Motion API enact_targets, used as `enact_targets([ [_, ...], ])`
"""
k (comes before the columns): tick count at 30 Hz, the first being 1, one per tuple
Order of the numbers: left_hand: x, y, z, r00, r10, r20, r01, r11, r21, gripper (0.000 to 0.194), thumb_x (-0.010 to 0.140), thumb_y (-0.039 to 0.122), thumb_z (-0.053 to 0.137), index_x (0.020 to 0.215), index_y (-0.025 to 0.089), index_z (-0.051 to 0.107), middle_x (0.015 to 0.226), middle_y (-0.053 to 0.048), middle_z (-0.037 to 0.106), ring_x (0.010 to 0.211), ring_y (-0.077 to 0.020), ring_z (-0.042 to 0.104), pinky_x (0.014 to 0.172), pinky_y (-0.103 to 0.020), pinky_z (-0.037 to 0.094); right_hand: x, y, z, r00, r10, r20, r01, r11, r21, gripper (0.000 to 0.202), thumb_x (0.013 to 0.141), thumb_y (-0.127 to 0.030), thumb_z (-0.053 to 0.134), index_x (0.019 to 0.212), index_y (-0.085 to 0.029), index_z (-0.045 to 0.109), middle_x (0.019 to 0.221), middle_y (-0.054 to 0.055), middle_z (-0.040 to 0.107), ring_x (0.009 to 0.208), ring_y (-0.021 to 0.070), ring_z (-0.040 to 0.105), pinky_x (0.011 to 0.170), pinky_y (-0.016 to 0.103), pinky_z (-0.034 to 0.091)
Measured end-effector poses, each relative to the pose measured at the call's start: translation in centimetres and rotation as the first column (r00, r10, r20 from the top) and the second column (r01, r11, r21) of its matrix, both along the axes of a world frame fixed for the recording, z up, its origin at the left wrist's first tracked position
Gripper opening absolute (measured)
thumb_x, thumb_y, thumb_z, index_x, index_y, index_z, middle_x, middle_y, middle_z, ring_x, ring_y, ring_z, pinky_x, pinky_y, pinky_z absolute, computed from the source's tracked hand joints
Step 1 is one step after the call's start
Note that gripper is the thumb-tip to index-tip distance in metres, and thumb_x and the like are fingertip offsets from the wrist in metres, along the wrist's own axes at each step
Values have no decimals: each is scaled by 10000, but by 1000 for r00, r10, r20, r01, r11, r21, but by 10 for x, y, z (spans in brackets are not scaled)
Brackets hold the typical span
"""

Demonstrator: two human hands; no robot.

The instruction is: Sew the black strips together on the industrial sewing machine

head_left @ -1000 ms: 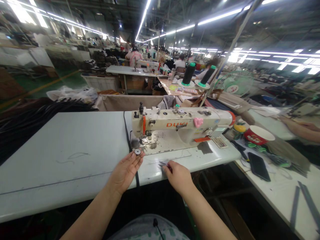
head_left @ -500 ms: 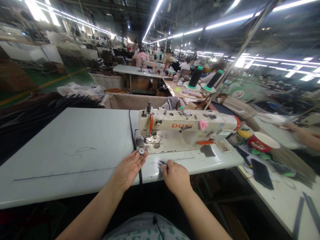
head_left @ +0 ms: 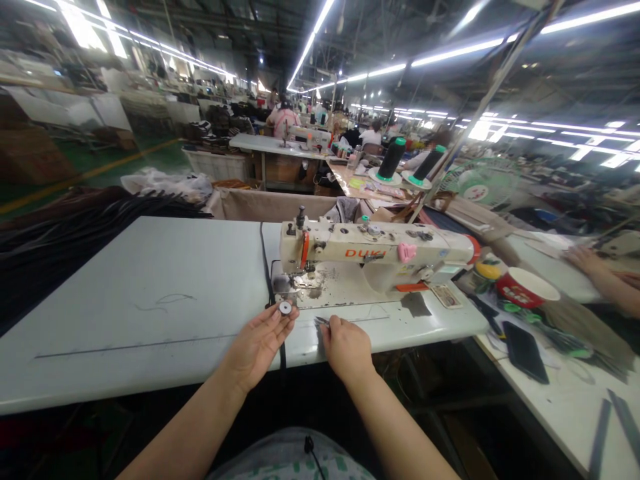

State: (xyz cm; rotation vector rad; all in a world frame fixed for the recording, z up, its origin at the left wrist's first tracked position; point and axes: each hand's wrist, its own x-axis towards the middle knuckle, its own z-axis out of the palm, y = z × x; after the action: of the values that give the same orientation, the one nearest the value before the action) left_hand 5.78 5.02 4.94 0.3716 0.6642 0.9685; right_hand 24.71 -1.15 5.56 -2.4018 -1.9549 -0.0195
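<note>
Between the fingertips of my left hand is a small round metal bobbin, held just in front of the sewing machine's needle area. My right hand is closed round a small dark pointed tool, whose tip points left above the table edge. The white sewing machine with orange lettering stands behind both hands. A black strap runs across the white table and passes behind my left fingers.
Loose thread lies on the table's left part. On the right side table are a phone, a red and white bowl and green-handled tools. Black thread cones stand behind the machine. Another person's hand is at far right.
The view has shifted slightly. My right hand has moved a little to the left, nearer my left hand. Both hands keep their hold. The other person's hand at far right has moved.
</note>
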Motion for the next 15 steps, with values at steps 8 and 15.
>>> enact_targets([
  [8,-6,1,-4,999,40,-7,-40,999,-11,192,861,102,733,1051,99,754,1155,-140,750,1072,-214,728,988,-300,576,11,-23,8,997,65,-32,-65,998,-12,209,987,-370,562,934,-200,671,837,72,782,783,250,738,632,303,394],
  [15,-7,5,-11,999,45,-18,-45,999,-14,174,880,102,714,1049,98,756,1174,-141,748,1098,-220,724,1012,-314,574,13,-23,7,1000,10,-24,-9,1000,28,247,1030,-349,478,974,-184,651,881,96,778,803,244,728,652,304,390],
])
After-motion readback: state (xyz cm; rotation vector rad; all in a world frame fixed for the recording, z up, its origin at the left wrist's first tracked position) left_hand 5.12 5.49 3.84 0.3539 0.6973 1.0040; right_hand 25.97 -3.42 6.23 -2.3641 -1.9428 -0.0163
